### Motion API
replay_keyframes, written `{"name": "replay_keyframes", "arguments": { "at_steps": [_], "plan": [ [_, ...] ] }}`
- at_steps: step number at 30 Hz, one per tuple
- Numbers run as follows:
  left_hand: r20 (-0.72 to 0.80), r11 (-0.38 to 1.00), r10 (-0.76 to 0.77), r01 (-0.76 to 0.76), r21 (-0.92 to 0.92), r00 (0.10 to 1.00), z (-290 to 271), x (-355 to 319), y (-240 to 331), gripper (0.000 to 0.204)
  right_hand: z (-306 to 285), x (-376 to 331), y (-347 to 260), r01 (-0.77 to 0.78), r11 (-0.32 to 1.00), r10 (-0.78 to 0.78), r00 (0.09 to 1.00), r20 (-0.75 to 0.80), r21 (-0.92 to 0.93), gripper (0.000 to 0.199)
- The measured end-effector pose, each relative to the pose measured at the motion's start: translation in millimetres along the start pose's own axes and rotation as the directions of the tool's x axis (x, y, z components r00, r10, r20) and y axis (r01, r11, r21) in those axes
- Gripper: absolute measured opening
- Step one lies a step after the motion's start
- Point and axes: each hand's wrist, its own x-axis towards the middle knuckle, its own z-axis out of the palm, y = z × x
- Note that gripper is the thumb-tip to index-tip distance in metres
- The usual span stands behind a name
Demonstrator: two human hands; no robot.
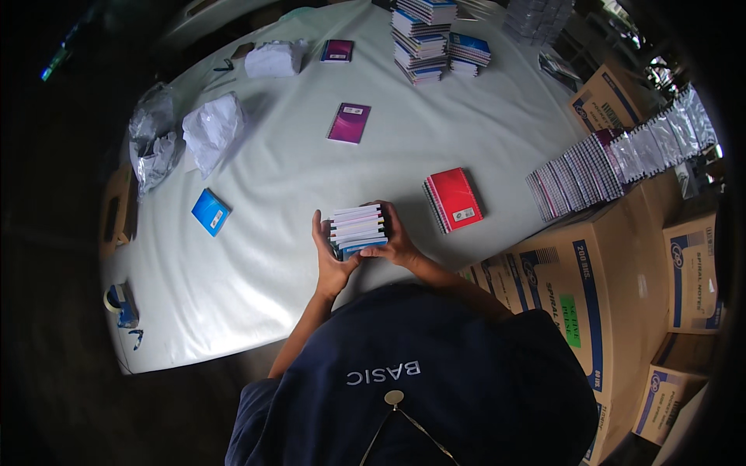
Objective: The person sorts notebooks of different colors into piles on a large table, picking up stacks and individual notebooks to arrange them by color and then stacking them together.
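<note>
Between my two hands, close to the near edge of the table, is a stack of small notebooks (pixel 358 227) with white page edges facing up and a blue cover at the near side. My left hand (pixel 332 260) grips the stack's left side, thumb bent toward the near face. Around its right side wraps my right hand (pixel 395 237), its thumb pressed along the blue cover. To the right lies a pile of red spiral notebooks (pixel 454 199). A single blue notebook (pixel 210 212) is off to the left, and a purple notebook (pixel 349 123) lies farther ahead.
Tall notebook stacks (pixel 420 43) stand at the far side, near a dark purple notebook (pixel 337 51). Crumpled white wrapping (pixel 213 133) and clear plastic (pixel 154 136) lie left. A tape dispenser (pixel 122 304) sits at the left edge. Cardboard boxes (pixel 622 264) and a long notebook row (pixel 579 177) flank the right.
</note>
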Motion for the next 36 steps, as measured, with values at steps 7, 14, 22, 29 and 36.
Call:
{"name": "replay_keyframes", "arguments": {
  "at_steps": [7,14,22,29,36],
  "plan": [
    [0.07,0.969,0.203,-0.21,0.13,0.977,-8,13,-11,0.074,0,-9,9,0.004,0.986,-0.023,0.994,-0.107,-0.168,0.084],
    [0.289,0.991,-0.014,0.052,-0.124,0.957,-24,19,-26,0.082,9,-19,15,-0.037,0.96,-0.001,0.991,-0.136,-0.277,0.077],
    [0.291,0.982,0.126,-0.161,0.101,0.948,-27,16,-50,0.086,5,-36,38,-0.277,0.932,0.265,0.961,-0.08,-0.235,0.08],
    [0.387,0.898,0.076,-0.232,0.373,0.919,-29,18,-46,0.076,-5,-32,21,-0.109,0.903,0.082,0.993,-0.084,-0.415,0.082],
    [0.409,0.919,0.16,-0.287,0.271,0.899,-36,12,-43,0.063,-12,-54,45,-0.033,0.867,0.009,0.999,-0.05,-0.498,0.06]
  ]
}}
